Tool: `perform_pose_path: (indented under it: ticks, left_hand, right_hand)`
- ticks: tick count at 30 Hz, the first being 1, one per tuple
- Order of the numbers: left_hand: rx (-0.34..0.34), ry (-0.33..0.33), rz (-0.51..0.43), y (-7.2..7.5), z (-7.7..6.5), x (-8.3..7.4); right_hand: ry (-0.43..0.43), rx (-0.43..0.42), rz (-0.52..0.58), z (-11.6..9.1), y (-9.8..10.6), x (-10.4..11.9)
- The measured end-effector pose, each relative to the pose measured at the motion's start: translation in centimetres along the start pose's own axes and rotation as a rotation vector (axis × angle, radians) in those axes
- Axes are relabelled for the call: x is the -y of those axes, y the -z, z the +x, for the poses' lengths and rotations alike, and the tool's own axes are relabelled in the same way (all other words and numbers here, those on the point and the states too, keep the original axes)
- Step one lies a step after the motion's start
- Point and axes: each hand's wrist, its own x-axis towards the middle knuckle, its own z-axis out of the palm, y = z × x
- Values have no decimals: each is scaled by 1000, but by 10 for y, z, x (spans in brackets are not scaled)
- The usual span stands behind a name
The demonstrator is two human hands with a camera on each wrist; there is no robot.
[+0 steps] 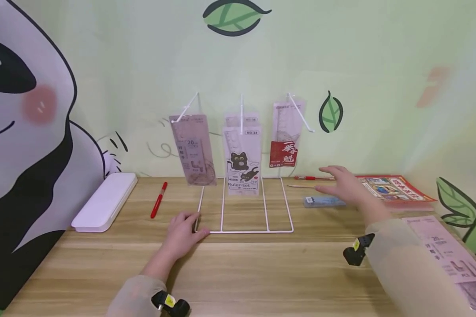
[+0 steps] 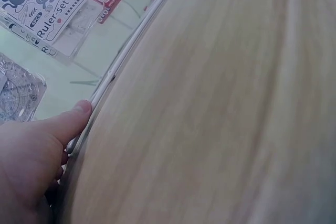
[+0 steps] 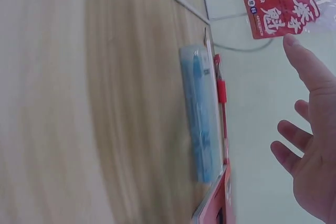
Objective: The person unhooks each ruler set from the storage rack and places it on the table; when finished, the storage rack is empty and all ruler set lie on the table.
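My left hand (image 1: 182,235) grips the near left corner of a white wire display rack (image 1: 246,231), its thumb (image 2: 73,121) along the front wire. From the rack's hooks hang packaged ruler sets: a pink one (image 1: 192,152) at left, cat-print ones (image 1: 243,163) in the middle, and one with a red label (image 1: 283,154) at right. My right hand (image 1: 343,187) is raised with spread fingers and holds nothing. It overlaps the end of a clear blue box (image 1: 321,201) in the head view. The right wrist view shows its thumb (image 3: 304,61) near the red label.
A white pencil case (image 1: 105,200) and a red pen (image 1: 158,200) lie left of the rack. Behind the blue box are a pencil (image 1: 301,186) and another red pen (image 1: 311,178). A red-covered booklet (image 1: 396,187) and pink ruler packs (image 1: 444,246) lie at right.
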Motion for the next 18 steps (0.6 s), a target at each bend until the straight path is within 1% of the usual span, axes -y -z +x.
perform_pose_path:
  ticks: [3,10,14,18]
  left_hand:
    - [1,5,-8,-1,2,-1]
    - [-4,5,-10,1,0,0]
    - [2,6,-3,0,-1,0]
    - [0,2,-5,-1,0,0]
  right_hand:
    - [10,-8,13,12,0,5]
    - [31,-43,64,37,-7,18]
    - [16,-35,114,44,-11,25]
    - [-5,-37,157,49,-11,30]
